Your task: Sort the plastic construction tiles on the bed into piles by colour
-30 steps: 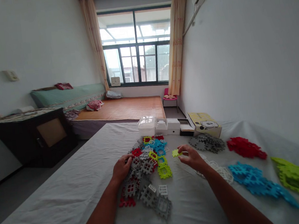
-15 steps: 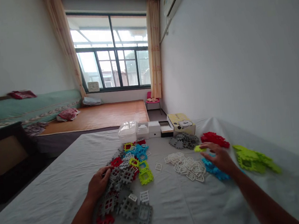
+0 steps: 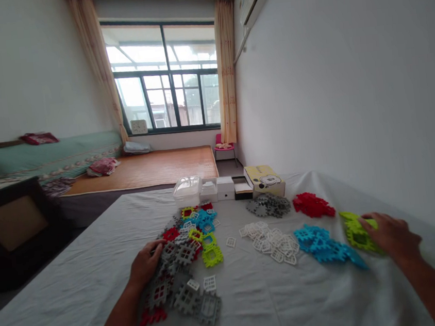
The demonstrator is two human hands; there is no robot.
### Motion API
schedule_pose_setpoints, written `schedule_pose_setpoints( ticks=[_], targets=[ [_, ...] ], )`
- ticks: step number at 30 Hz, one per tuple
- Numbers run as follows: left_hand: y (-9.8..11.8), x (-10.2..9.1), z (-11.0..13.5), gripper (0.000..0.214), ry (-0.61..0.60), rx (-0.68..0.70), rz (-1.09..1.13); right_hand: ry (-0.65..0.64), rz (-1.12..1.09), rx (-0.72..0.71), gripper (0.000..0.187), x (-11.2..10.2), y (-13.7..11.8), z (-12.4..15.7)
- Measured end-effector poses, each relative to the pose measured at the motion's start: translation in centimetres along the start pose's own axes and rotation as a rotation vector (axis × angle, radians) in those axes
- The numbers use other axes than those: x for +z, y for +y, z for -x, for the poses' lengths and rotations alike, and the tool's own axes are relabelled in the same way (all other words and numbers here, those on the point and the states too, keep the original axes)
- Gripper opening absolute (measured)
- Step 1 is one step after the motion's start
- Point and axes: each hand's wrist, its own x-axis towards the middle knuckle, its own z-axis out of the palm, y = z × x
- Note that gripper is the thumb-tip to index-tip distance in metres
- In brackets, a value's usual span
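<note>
My left hand [image 3: 146,263] rests at the left edge of a mixed pile of toothed plastic building pieces [image 3: 182,255], fingers curled together against grey ones; what they hold, if anything, is hidden. At the far right my right hand [image 3: 394,235] is over a pile of lime-green building pieces [image 3: 357,236], its fingers closed on a lime-green piece [image 3: 370,223]. Left of that hand lies a blue pile [image 3: 319,243]. Behind the blue pile is a red pile [image 3: 312,205]. White window-frame pieces [image 3: 272,243] lie spread mid-table.
Dark grey pieces [image 3: 268,205] lie in front of a yellow cartoon box [image 3: 265,180]. Beside it stand a black open box [image 3: 242,187], white boxes [image 3: 225,188] and a clear plastic container [image 3: 187,189]. A pale cloth [image 3: 255,304] covers the table; a wall [image 3: 391,113] rises at right.
My right hand has moved right, from above the blue pieces to the lime-green pile, taking the lime-green piece along. The blue pile is now uncovered. My left hand has stayed almost still.
</note>
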Motion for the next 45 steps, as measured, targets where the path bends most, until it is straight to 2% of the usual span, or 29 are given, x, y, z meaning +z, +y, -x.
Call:
schedule_pose_setpoints(
  ticks=[2,4,7,10,13,15,17,20,23,28,32,35,38,40,42,44,45],
  targets=[
    [0.2,0.1,0.2,0.039,0.007,0.009,0.015,-0.033,-0.137,-0.164,0.028,-0.4,-5.5,0.0],
    [0.2,0.2,0.3,0.039,0.013,0.003,0.026,-0.127,-0.325,-0.341,0.03,-1.3,-12.5,0.6],
    [0.1,0.4,0.5,0.038,0.012,0.01,0.041,-0.325,-0.562,-0.589,0.029,-3.0,-23.4,2.8],
    [0.2,0.3,0.6,0.038,0.011,0.013,0.054,-0.525,-0.703,-0.798,0.026,-4.2,-32.3,5.7],
    [0.5,0.2,0.8,0.038,0.016,-0.004,0.062,-0.63,-0.72,-0.939,0.038,-4.1,-37.7,7.9],
    [0.6,0.2,0.8,0.037,0.021,-0.012,0.062,-0.664,-0.703,-0.996,0.048,-3.6,-39.4,8.9],
    [0.6,0.2,0.8,0.036,0.026,-0.016,0.061,-0.665,-0.71,-1.02,0.044,-3.1,-40.1,9.6],
    [0.6,0.3,0.8,0.035,0.031,-0.018,0.063,-0.612,-0.732,-1.044,0.023,-2.7,-39.9,10.3],
    [0.4,0.5,0.7,0.035,0.03,-0.02,0.074,-0.54,-0.711,-1.035,0.022,-2.7,-39.5,10.6],
    [0.3,0.4,0.6,0.036,0.028,0.002,0.093,-0.415,-0.713,-0.848,0.025,-3.4,-38.7,9.3],
    [0.3,0.2,0.5,0.038,0.013,0.002,0.092,-0.441,-0.806,-0.69,0.029,-4.0,-35.3,7.6],
    [0.1,0.1,0.3,0.039,-0.004,0.001,0.069,-0.49,-0.81,-0.554,0.032,-4.0,-30.6,6.6],
    [-0.2,0.1,0.0,0.039,-0.014,-0.009,0.04,-0.484,-0.768,-0.377,0.032,-3.7,-24.2,4.9],
    [-0.4,0.1,-0.1,0.04,-0.015,-0.017,0.02,-0.403,-0.721,-0.242,0.033,-3.5,-18.8,3.1],
    [-0.5,0.1,-0.3,0.04,-0.009,-0.018,-0.001,-0.262,-0.63,-0.075,0.035,-3.2,-12.7,1.0],
    [-0.6,0.1,-0.3,0.04,-0.004,-0.012,-0.015,-0.094,-0.438,0.118,0.037,-2.8,-6.5,-0.7],
    [-0.6,0.1,-0.4,0.04,-0.003,-0.008,-0.018,-0.049,-0.352,0.218,0.037,-2.5,-3.6,-1.3]
  ],
)
